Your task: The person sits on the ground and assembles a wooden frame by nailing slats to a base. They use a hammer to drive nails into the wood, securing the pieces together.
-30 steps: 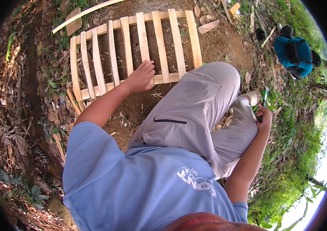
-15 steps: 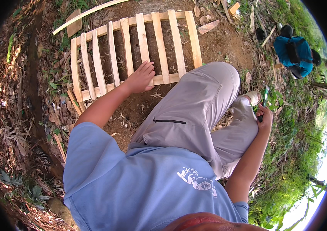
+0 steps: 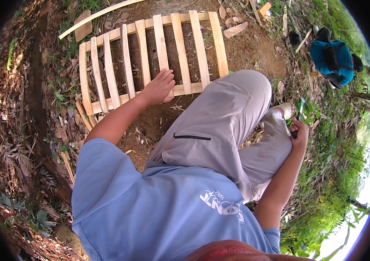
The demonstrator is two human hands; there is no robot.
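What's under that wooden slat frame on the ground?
Through the gaps of the slat frame, bare brown soil with a few dry bits shows. The left hand rests on its near rail. What lies directly beneath the slats is covered.

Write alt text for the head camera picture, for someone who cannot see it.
Seen from above, a person crouches on bare soil, left hand flat on a slatted wooden frame lying on the ground. The right hand holds a dark tool by the grass; a blue bag lies nearby.
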